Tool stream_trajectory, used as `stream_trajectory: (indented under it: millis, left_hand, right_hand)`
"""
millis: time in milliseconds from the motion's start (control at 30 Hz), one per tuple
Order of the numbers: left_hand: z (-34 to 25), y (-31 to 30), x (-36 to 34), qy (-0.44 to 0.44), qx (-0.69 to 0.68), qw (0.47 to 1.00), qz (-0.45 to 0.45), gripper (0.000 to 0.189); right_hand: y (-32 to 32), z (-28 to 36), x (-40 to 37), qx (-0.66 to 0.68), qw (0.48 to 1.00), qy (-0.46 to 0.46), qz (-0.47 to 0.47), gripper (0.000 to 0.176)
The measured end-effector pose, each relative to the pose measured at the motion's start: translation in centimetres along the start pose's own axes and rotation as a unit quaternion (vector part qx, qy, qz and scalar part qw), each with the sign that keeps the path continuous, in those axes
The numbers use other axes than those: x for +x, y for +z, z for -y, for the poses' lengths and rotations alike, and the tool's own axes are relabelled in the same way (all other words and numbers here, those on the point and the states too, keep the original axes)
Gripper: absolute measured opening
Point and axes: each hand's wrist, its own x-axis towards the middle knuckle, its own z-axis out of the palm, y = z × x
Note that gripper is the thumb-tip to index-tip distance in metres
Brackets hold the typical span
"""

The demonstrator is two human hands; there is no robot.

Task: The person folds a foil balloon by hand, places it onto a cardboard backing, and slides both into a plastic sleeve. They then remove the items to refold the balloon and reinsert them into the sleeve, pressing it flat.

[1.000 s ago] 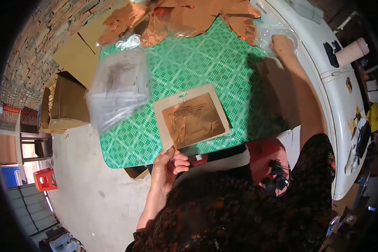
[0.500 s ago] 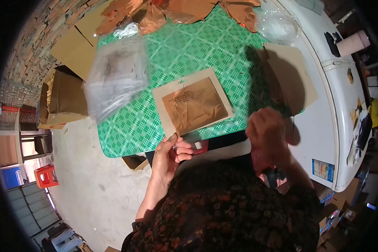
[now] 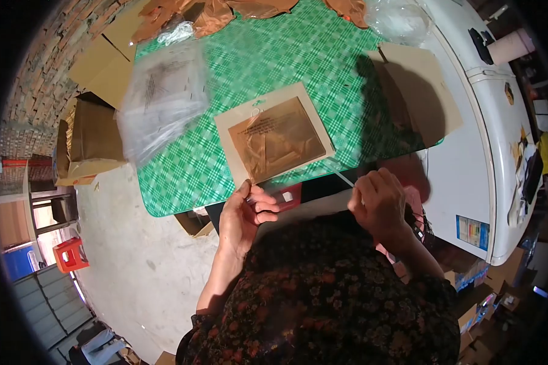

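Observation:
A beige card (image 3: 227,125) with a brown plastic packet (image 3: 277,140) on its front lies near the front edge of the green checked tabletop. Printed text and a small ring show near the card's top. My left hand (image 3: 240,216) pinches the card's lower left corner between thumb and finger, its other fingers curled loosely below. At the lower right of the card, my right hand (image 3: 379,204) is closed on a thin whitish strip (image 3: 342,174). That strip runs from the fingers up toward the card's lower right corner.
Stacked clear plastic bags (image 3: 164,91) lie on the table's left, with brown plastic packets (image 3: 210,18) along the far edge. Beige cards (image 3: 429,91) lie at the right, beside a white refrigerator (image 3: 499,152). An open cardboard box (image 3: 97,137) stands left of the table.
My right hand was blurred by motion and a little higher; now it is lower, with the whitish strip visible in its fingers. My left hand still pinches the card's corner.

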Motion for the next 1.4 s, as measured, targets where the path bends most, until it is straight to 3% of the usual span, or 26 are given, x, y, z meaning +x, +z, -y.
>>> stream_trajectory:
  millis: [333, 567, 700, 733, 800, 833, 933, 1000, 1067, 1267, 1400]
  left_hand:
    - [0.2, 0.2, -0.4, -0.007, 0.020, 1.000, 0.006, 0.038]
    - [0.0, 1.1, -1.0, 0.009, 0.054, 0.998, -0.023, 0.039]
    - [0.0, 0.1, -1.5, 0.064, 0.270, 0.959, -0.048, 0.035]
    - [0.1, 0.1, -1.9, 0.139, 0.388, 0.906, -0.095, 0.032]
    - [0.1, 0.6, -3.0, 0.278, 0.592, 0.735, -0.179, 0.026]
    - [-0.7, 1.8, -3.8, 0.247, 0.586, 0.741, -0.214, 0.023]
    - [-1.5, 1.9, -3.4, 0.432, 0.669, 0.583, -0.161, 0.030]
    - [-1.7, 2.7, -1.8, 0.477, 0.676, 0.555, -0.087, 0.050]
    - [-1.7, 4.3, -0.1, 0.508, 0.670, 0.541, -0.020, 0.058]
    - [-1.1, 5.7, 4.3, 0.509, 0.708, 0.488, 0.028, 0.055]
    - [-1.2, 5.3, 5.0, 0.511, 0.708, 0.487, 0.024, 0.051]
  right_hand:
    - [2.4, -0.4, -0.4, -0.051, 0.997, 0.032, -0.042, 0.018]
    - [1.3, 0.1, -0.6, 0.004, 0.998, 0.065, -0.023, 0.017]
    - [1.0, -0.1, -0.9, 0.003, 0.997, 0.073, -0.021, 0.016]
    - [1.1, -0.1, -1.0, 0.004, 0.997, 0.074, -0.020, 0.016]
    - [1.2, -0.1, -1.0, 0.010, 0.997, 0.073, -0.017, 0.016]
    - [1.2, -0.1, -1.0, 0.012, 0.997, 0.072, -0.014, 0.016]
    - [1.5, 0.0, -0.9, 0.008, 0.998, 0.061, -0.032, 0.016]
    - [1.7, 0.0, -0.9, 0.008, 0.998, 0.062, -0.025, 0.016]
    - [1.9, 0.0, -1.0, 0.002, 0.998, 0.063, -0.028, 0.016]
    - [2.8, -0.4, -1.2, -0.003, 0.997, 0.062, -0.047, 0.017]
    - [3.1, -0.3, -0.9, -0.003, 0.997, 0.062, -0.054, 0.018]
